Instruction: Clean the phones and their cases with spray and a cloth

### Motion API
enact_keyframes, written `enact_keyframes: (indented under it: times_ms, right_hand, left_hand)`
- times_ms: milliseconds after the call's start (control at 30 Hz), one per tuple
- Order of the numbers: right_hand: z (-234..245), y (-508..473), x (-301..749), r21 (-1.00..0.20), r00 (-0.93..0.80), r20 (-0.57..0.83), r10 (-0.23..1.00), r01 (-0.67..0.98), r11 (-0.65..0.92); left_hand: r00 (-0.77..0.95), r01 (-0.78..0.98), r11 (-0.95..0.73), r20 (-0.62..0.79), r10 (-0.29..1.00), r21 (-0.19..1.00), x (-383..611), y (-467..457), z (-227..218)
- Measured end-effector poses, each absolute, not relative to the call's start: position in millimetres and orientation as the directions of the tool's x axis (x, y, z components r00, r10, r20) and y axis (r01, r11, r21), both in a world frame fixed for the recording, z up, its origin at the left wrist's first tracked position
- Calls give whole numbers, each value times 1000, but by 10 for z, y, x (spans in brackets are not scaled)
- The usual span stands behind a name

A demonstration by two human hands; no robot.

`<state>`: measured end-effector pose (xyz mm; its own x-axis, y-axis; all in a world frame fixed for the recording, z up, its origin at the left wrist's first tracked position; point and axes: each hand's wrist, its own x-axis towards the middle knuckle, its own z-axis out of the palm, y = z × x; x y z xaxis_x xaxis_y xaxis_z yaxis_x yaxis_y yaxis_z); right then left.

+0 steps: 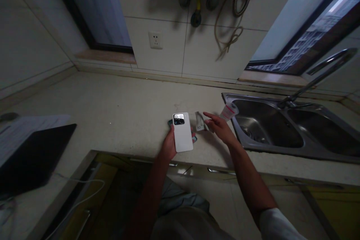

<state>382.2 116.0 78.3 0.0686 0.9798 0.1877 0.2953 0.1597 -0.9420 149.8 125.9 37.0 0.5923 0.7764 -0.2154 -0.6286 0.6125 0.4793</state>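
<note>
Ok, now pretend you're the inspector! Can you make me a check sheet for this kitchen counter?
surface: beige stone countertop, a few small specks
things: white smartphone, camera side up; dark item partly hidden beneath it; crumpled pale packet
clutter: pink-and-white tube by the sink rim; papers and black flat object at the counter's left
grips: left hand holds the phone; right hand open, pointing at the packet, touch unclear
cables: white cable near the black object; tan cord hanging on the wall
surroundings: steel double sink, gooseneck faucet, wall socket, window
</note>
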Motion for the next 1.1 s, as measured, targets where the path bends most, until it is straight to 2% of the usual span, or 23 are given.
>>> enact_keyframes:
  times_ms: [133, 233, 333, 500, 567, 667, 733, 800, 933, 1100]
  right_hand:
    - [876, 1111, 3752, -969, -84, 138, 987, 196, 153]
    - [938, 1113, 3692, -978, -126, 104, 987, 170, 125]
    - [941, 1184, 3649, -971, -26, 123, 992, 202, 126]
    - [889, 1297, 3580, -893, 227, 332, 915, 389, 228]
    - [878, 1290, 3536, -844, 130, 377, 917, 456, 282]
    - [846, 1251, 3465, -735, -266, 348, 899, 518, 438]
    - [790, 1232, 3421, -651, -433, 319, 843, 546, 527]
    - [706, 1230, 3377, -566, -488, 308, 817, 596, 570]
    - [548, 1250, 3259, -397, -479, 307, 822, 721, 568]
    - [518, 1193, 3070, -290, -533, 302, 790, 738, 609]
  left_hand:
    - [616, -617, 634, -216, 758, 467, 1535, 1236, 339]
    - [629, -598, 658, -242, 739, 457, 1538, 1215, 327]
    - [619, -605, 647, -236, 749, 465, 1534, 1198, 327]
    - [649, -584, 662, -220, 728, 469, 1522, 1176, 334]
    - [664, -564, 684, -238, 709, 462, 1523, 1167, 345]
    - [660, -564, 699, -270, 701, 439, 1537, 1156, 378]
    - [649, -578, 693, -273, 710, 431, 1548, 1153, 404]
    - [634, -587, 682, -276, 723, 437, 1557, 1154, 426]
    - [600, -574, 676, -325, 731, 461, 1576, 1158, 451]
    - [535, -594, 637, -350, 769, 492, 1592, 1165, 436]
